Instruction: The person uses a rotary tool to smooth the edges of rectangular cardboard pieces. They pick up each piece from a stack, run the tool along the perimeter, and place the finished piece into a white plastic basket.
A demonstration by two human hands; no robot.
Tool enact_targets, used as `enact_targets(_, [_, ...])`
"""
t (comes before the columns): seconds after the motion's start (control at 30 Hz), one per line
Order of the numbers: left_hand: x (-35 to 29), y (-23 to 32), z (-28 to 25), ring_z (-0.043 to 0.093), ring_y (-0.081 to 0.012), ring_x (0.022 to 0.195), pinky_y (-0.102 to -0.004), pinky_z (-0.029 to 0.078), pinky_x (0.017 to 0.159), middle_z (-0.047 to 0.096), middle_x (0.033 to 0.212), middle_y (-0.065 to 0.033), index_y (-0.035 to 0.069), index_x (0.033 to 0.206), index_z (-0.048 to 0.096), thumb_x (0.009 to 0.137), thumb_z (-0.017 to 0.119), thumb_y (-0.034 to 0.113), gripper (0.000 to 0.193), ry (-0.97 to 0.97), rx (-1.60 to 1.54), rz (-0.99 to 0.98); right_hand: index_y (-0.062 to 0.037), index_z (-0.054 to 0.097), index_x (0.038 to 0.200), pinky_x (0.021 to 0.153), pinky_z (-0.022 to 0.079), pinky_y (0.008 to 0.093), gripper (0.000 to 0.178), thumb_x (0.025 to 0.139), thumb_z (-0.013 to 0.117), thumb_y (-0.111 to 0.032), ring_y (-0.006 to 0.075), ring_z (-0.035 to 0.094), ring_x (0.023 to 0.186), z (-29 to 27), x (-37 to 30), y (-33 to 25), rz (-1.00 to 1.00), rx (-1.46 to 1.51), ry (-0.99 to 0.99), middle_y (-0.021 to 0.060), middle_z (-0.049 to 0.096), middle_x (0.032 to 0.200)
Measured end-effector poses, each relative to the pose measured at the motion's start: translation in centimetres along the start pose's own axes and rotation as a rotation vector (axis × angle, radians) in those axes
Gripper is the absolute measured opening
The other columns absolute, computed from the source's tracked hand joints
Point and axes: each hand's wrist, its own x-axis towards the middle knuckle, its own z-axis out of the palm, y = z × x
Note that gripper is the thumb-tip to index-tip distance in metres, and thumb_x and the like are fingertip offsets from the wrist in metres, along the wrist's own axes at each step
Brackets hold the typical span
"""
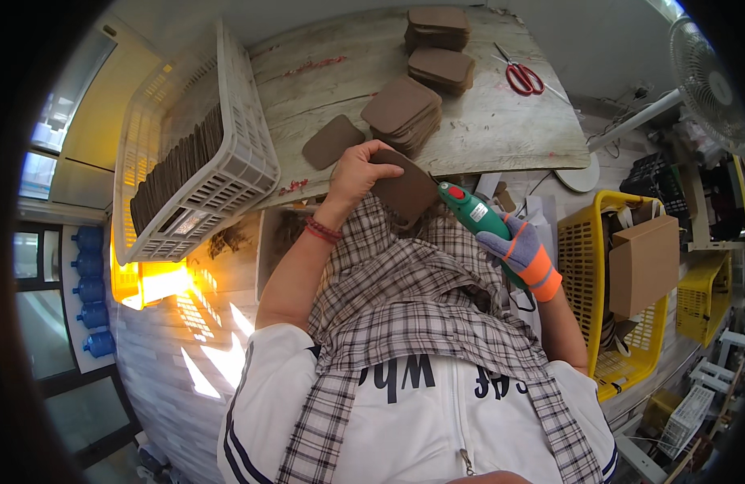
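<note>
Landmark: the worn table (pixel 485 133).

Left hand (pixel 358 171): bare, at the near edge of the table. Thumb and fingers are pinched on the upper left corner of a brown panel (pixel 407 192). The panel lies just off the near edge of the table, tilted above the plaid apron (pixel 389 266).

Right hand (pixel 519 252): gloved, off the near edge of the table, right of the panel. The fingers are wrapped around a green tool (pixel 473 211), its thin dark tip directed at the panel's right edge. Contact between tip and panel is too fine to confirm from this view.

On the table: a loose panel (pixel 334 141) and a near stack (pixel 403 113) by the near edge, two further stacks (pixel 441 68) (pixel 439 20) toward the far edge, and red-handled scissors (pixel 523 79) on the right. A white crate (pixel 245 173) filled with brown panels (pixel 179 165) stands at the table's left side.

Step in hand, as judged: edge work on the held panel. The next move calls for a firm pinch, bare fingers clear of the tip, and a steady tool angle.
</note>
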Motion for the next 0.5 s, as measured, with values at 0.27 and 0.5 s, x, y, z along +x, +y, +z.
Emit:
enact_targets(0.27, [-0.7,0.4,1.1,0.06,-0.0071,0.073,-0.0217,0.048,0.066,0.065,0.081,-0.0001,0.004,0.088,0.063,0.071,0.071,-0.002,0.02,-0.101,0.126,-0.058,-0.0001,0.059,0.103,0.046,0.041,0.0193,0.042,0.076,0.075,-0.029,0.0051,0.051,0.049,0.4,0.4,0.4,0.042,-0.018,-0.011,0.0001,0.057,0.063])
enact_targets(0.5, [-1.2,-0.2,1.9,0.058,-0.0061,0.079,-0.0204,0.047,0.07,0.063,0.084,0.0007,0.004,0.094,0.06,0.07,0.069,-0.005,0.027,-0.187,0.273,-0.08,0.0,0.059,0.103,0.047,0.042,0.0196,0.043,0.077,0.075,-0.029,0.005,0.051,0.051,0.9,0.8,0.9,0.017,-0.037,-0.029,0.0,0.058,0.066])
